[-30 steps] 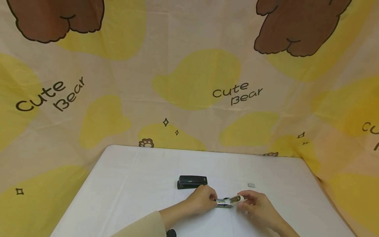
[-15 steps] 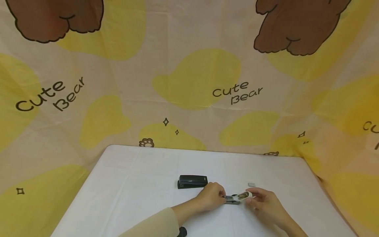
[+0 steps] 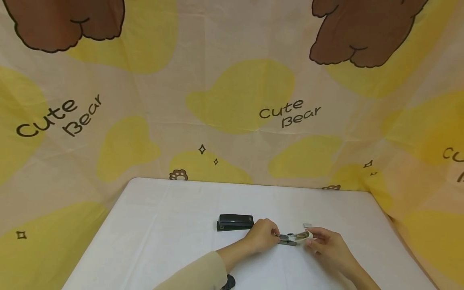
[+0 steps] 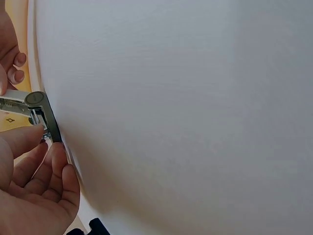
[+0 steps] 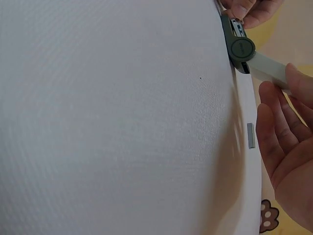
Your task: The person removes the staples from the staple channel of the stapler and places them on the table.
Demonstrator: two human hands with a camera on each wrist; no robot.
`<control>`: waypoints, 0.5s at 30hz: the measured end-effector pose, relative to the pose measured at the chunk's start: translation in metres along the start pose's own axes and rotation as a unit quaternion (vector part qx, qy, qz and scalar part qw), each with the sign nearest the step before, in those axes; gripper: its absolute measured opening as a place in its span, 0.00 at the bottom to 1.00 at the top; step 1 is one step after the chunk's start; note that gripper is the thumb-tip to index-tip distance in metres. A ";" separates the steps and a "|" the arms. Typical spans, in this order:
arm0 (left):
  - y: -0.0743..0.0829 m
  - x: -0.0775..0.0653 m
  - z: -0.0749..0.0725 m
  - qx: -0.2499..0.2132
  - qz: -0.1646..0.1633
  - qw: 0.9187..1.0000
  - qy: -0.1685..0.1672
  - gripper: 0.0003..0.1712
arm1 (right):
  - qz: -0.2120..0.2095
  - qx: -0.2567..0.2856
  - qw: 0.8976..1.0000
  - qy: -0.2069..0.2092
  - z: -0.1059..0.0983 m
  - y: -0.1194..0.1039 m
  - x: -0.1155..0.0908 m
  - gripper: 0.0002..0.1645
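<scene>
One stapler (image 5: pixel 242 48) is coloured green and white, another stapler (image 3: pixel 235 221) black. The beige backdrop (image 3: pixel 224 32) is patterned with yellow patches (image 3: pixel 246 96) and brown bears (image 3: pixel 366 32).

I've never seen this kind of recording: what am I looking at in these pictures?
No machine here: these are a person's two bare hands. The wide view comes from a camera worn on the head, looking forward and down; the other two come from one camera on each wrist. The left hand pinches one end of a small stapler, hinged open, while the right hand holds its white top arm. On the white table lie a black stapler and a small grey block, too small to identify.
</scene>
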State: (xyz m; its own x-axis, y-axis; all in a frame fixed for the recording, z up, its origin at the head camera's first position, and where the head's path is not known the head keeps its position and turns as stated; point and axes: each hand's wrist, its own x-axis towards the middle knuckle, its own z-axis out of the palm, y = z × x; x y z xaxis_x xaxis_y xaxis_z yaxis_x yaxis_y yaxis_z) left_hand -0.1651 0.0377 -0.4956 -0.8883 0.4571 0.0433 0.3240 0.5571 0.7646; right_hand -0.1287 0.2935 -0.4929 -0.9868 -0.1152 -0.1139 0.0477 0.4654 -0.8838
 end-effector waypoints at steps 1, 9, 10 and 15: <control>0.000 0.001 0.001 0.000 -0.001 1.000 0.004 0.00 | 0.000 -0.001 1.000 0.004 0.000 0.000 0.000 0.28; 0.006 0.008 0.003 -0.003 -0.016 1.000 0.022 0.00 | 0.019 -0.001 0.999 0.034 -0.001 -0.001 0.010 0.26; 0.006 0.009 0.003 -0.004 -0.016 1.000 0.026 0.01 | 0.020 0.000 0.999 0.037 -0.001 -0.001 0.012 0.26; 0.009 0.016 0.009 -0.008 -0.019 0.999 0.045 0.02 | 0.027 0.017 0.998 0.048 -0.006 0.002 0.018 0.27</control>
State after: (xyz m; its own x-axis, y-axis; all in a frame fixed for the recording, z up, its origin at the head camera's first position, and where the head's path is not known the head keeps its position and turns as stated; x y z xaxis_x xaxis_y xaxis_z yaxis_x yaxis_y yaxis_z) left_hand -0.1740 0.0562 -0.4939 -0.9255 0.3720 0.0716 0.2856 0.5611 0.7769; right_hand -0.1475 0.2977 -0.4945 -0.9927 -0.0058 -0.1203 0.1056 0.4382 -0.8927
